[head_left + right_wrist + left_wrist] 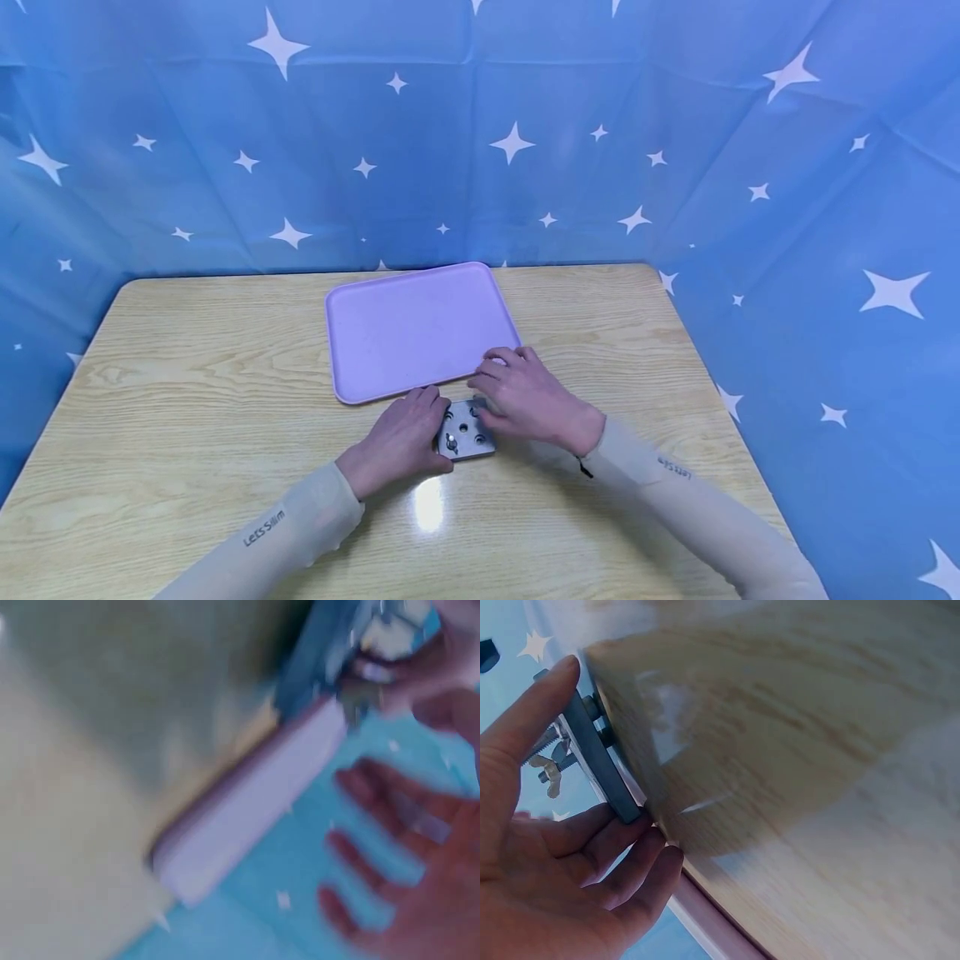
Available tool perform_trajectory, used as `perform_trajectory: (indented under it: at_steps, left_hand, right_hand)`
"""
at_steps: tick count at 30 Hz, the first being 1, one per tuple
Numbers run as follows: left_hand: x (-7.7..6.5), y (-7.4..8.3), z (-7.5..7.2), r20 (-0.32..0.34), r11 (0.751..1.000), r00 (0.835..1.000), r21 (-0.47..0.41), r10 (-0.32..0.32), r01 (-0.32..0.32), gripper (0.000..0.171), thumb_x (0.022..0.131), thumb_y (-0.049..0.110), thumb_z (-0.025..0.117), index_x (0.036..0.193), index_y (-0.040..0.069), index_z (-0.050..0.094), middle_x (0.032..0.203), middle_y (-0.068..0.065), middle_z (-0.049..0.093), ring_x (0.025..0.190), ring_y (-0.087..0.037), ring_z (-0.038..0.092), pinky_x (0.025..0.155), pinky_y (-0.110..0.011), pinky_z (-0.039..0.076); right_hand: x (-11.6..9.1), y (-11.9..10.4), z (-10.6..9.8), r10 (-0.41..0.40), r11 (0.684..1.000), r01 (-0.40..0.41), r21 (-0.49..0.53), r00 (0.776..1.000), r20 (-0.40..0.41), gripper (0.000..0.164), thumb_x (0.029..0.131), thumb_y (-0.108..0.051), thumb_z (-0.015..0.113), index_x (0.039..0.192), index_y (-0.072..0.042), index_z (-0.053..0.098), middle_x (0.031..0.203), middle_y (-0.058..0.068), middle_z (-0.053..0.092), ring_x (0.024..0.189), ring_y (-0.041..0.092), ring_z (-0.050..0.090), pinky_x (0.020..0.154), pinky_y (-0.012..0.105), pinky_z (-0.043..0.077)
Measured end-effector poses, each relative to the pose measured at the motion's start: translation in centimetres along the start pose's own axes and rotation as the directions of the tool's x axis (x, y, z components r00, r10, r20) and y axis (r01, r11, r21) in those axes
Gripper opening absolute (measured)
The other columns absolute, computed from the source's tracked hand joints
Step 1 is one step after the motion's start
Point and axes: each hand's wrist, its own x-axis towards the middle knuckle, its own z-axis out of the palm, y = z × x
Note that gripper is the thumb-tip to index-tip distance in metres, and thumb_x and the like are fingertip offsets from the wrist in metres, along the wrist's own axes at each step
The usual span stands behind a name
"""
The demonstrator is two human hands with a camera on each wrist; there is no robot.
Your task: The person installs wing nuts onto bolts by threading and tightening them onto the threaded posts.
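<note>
A square metal plate [465,452] with several holes lies near the middle of the table, below the tray. My left hand [401,437] grips its left side, thumb at the near edge and fingers at the far edge. A wing nut [551,778] sits on a threaded bolt through the plate; bolt heads [592,709] stick out underneath. Over the plate's far right corner is my right hand [525,400], fingers loosely bent. Blurred in the right wrist view, its fingers [367,862] are spread apart, close beside a small greyish piece [360,699] at the plate's corner.
A lilac tray [420,325] lies just beyond the hands, its near edge close to the fingers. The wood-grain table [187,400] ends at a blue star-patterned curtain [420,142] at the back and along the sides.
</note>
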Motion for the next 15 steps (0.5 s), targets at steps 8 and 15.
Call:
perform_trajectory:
  at_steps: [8,15]
  left_hand:
    - [-0.10,-0.14,0.10,-0.011,1.000,1.000,0.009,0.013,-0.013,0.070,0.055,0.048,0.086,0.104,0.005,0.060,0.088,-0.001,0.046,0.080,-0.019,0.046,0.065,-0.032,0.042]
    - [-0.09,-0.08,0.14,-0.011,1.000,1.000,0.005,0.006,-0.005,0.071,0.055,0.049,0.086,0.104,0.004,0.060,0.088,-0.001,0.047,0.080,-0.019,0.047,0.064,-0.032,0.042]
  right_hand:
    - [-0.19,0.74,-0.04,-0.326,0.940,0.331,-0.085,0.943,0.068,0.030,0.087,-0.013,0.071,0.116,-0.021,0.068,0.118,-0.010,0.063,0.125,0.020,0.047,0.095,0.046,0.038]
    - [0.00,0.55,0.43,-0.291,0.947,0.294,-0.128,0.956,0.039,0.015,0.085,-0.016,0.071,0.099,-0.023,0.070,0.100,-0.010,0.066,0.114,0.020,0.052,0.098,0.047,0.033]
